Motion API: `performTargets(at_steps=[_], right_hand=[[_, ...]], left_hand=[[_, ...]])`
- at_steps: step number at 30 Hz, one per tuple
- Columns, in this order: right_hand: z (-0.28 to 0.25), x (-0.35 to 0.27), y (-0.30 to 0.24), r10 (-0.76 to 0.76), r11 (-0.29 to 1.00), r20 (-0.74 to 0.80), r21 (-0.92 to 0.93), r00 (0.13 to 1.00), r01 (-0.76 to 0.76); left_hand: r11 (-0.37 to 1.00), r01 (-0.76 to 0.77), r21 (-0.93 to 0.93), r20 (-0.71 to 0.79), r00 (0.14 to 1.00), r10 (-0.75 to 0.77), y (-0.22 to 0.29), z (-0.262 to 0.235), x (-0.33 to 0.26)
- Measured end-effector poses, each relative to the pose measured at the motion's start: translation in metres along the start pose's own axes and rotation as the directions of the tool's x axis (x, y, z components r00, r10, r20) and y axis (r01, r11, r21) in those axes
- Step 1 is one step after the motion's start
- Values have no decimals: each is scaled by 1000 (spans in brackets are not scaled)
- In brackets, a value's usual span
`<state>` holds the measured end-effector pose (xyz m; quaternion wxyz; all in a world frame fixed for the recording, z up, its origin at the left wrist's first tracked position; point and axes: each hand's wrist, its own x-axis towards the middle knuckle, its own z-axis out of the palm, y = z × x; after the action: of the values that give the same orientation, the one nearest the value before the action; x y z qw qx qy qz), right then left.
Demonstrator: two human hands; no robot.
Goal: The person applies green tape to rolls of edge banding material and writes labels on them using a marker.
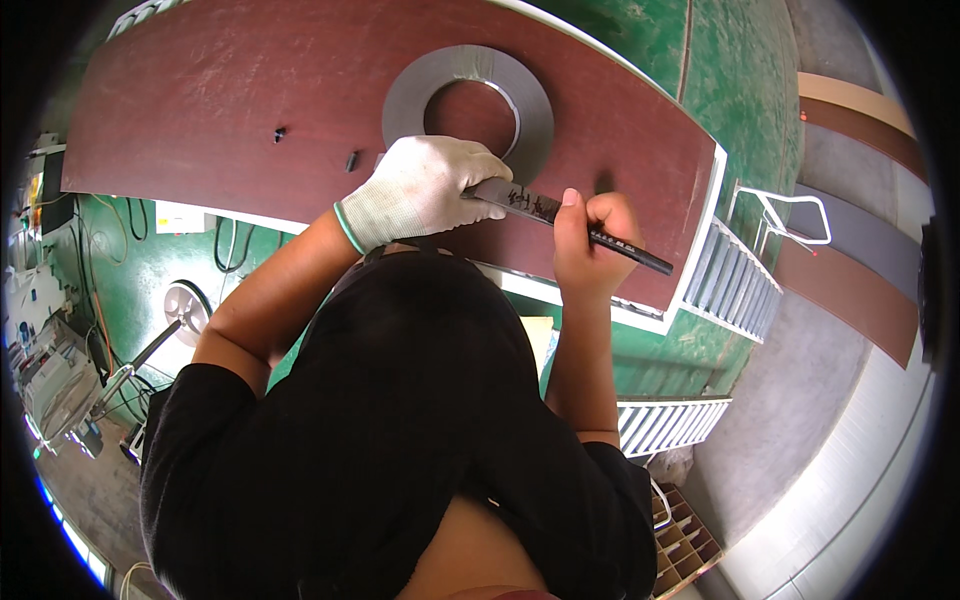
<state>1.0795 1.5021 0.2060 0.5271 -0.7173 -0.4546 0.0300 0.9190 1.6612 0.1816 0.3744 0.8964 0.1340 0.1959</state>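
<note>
My left hand (pixel 430 190), in a white knit glove with a green cuff edge, grips a flat grey strip (pixel 492 189) above the reddish-brown board. Dark handwritten marks run along the strip. My right hand (pixel 596 240), bare, is closed around a black marker pen (pixel 640 256); its back end points down to the right and its tip is hidden by my fingers at the strip's right end. Just beyond my left hand a large grey roll of banding (pixel 400 100) lies flat, partly covered by the glove.
Two small black pieces, one a short cylinder (pixel 352 160) and one farther left (pixel 279 133), lie on the reddish-brown board (pixel 200 90). White roller conveyors (pixel 735 285) stand at the right. Long panels (pixel 850 290) lie beyond them. Cables and machinery (pixel 75 380) fill the left.
</note>
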Motion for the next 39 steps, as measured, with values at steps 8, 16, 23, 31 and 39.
performTargets(at_steps=[8,16,23,31,39], right_hand=[[-39,-31,23,414,818,-170,502,894,-283],[-55,-35,41,705,565,-207,742,678,-361],[-76,-88,70,803,449,-119,764,583,-462],[-39,-136,91,819,381,97,645,566,-662],[-18,-119,75,776,253,353,585,522,-771]], left_hand=[[1000,-21,-13,-17,1000,21,1,1,-4],[998,1,-64,-58,998,-5,-7,-23,27],[924,-87,373,-154,976,154,-7,-30,56],[935,1,354,173,983,-67,-96,82,-89],[450,855,257,-450,518,-727,-201,91,-158]])
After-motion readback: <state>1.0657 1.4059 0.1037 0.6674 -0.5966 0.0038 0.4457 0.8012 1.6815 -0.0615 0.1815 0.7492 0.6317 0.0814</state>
